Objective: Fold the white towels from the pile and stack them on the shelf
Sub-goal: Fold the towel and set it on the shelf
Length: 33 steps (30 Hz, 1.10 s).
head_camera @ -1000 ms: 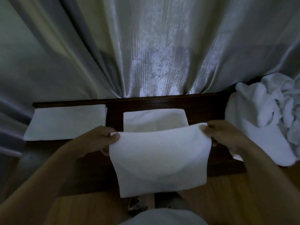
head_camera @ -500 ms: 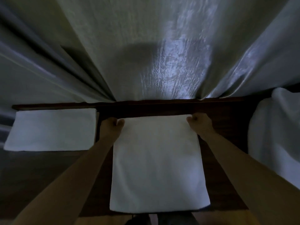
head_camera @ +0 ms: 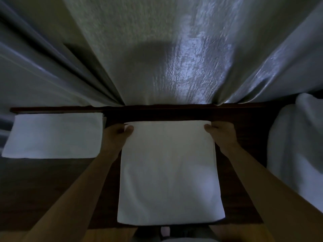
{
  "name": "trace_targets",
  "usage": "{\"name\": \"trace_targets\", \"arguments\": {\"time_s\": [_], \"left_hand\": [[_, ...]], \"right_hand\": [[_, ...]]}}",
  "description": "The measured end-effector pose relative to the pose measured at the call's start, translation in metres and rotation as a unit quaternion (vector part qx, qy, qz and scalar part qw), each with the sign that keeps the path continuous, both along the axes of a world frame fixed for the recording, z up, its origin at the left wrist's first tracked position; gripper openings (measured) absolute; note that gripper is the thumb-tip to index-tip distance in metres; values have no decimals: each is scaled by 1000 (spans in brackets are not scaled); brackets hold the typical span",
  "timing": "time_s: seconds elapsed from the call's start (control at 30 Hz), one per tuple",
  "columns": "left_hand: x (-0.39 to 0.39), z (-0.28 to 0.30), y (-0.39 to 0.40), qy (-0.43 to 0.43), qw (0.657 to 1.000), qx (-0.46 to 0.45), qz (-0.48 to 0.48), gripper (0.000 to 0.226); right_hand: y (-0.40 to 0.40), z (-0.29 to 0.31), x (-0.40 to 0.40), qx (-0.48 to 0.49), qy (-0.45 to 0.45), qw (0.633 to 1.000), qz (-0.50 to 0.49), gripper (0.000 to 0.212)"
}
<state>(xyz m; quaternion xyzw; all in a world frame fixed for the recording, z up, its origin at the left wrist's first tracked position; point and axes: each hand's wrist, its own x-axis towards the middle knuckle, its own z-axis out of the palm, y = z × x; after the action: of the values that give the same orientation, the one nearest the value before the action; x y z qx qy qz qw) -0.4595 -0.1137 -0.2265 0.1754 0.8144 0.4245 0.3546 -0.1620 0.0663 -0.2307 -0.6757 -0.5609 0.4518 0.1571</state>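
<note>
Two hands at the far corners of one white towel (head_camera: 170, 173), laid flat on the dark wooden shelf (head_camera: 52, 186). Left hand (head_camera: 117, 135) at the far left corner, thumb on top of the cloth, remaining fingers curled under or beside the edge: pinching the corner. Right hand (head_camera: 221, 133) at the far right corner, thumb on top likewise, fingers tucked along the edge: pinching that corner too. Towel spread long, near edge reaching the front edge of the shelf, far edge just short of the raised back rail (head_camera: 157, 107). Beneath its far edge, a thin line of further white cloth; whether a separate towel or a fold of the same one, cannot tell. Second folded towel (head_camera: 52, 135) lying flat to the left, apart from the first, close against the back rail. Heap of loose white towels (head_camera: 297, 145) at the right, only partly in view, well apart from the right hand. Pale shiny curtain (head_camera: 157, 58) hanging in folds behind the shelf, a round shadow across its middle. Strip of lighter wooden floor (head_camera: 108, 234) below the front of the shelf. Both forearms bare, reaching in from the bottom corners.
</note>
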Motion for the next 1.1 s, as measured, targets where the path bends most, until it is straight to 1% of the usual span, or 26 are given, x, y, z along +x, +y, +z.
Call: {"name": "trace_targets", "arguments": {"time_s": [0.1, 0.17, 0.27, 0.37, 0.43, 0.53, 0.6, 0.7, 0.77, 0.83, 0.97, 1.03, 1.1], "left_hand": [[-1, 21, -17, -25, 998, 54, 5, 5], [-3, 37, -29, -45, 996, 82, 7, 6], [-6, 57, -46, -26, 993, 115, -14, 20], [-8, 79, -63, -2, 986, 161, -47, 13], [-13, 90, -72, 14, 981, 183, -64, 13], [-18, 103, -82, 33, 976, 203, -76, 15], [-17, 112, -87, 46, 972, 216, -82, 15], [-16, 125, -94, 51, 968, 233, -83, 11], [-18, 131, -97, 56, 965, 239, -89, 11], [-18, 137, -99, 64, 964, 241, -91, 10], [-19, 143, -101, 76, 962, 252, -74, 14], [-22, 144, -102, 74, 961, 257, -75, 25], [-23, 146, -102, 68, 960, 258, -79, 32]], "right_hand": [[-9, 24, 8, -17, 76, 996, -31, 13], [-16, 43, 15, -32, 118, 992, -36, 8], [-25, 71, 25, -30, 152, 987, -30, 10], [-41, 100, 33, -15, 200, 979, -23, 6], [-52, 116, 36, -4, 236, 972, -24, 1], [-66, 130, 38, 17, 269, 963, -12, 5], [-74, 138, 39, 30, 288, 957, -2, 14], [-84, 146, 40, 53, 305, 951, 15, 21], [-86, 148, 41, 66, 317, 946, 9, 30], [-89, 151, 43, 74, 324, 943, 5, 33], [-95, 157, 43, 101, 307, 946, 13, 28], [-95, 158, 43, 117, 301, 947, 10, 17], [-94, 158, 44, 129, 291, 948, 7, 18]]}}
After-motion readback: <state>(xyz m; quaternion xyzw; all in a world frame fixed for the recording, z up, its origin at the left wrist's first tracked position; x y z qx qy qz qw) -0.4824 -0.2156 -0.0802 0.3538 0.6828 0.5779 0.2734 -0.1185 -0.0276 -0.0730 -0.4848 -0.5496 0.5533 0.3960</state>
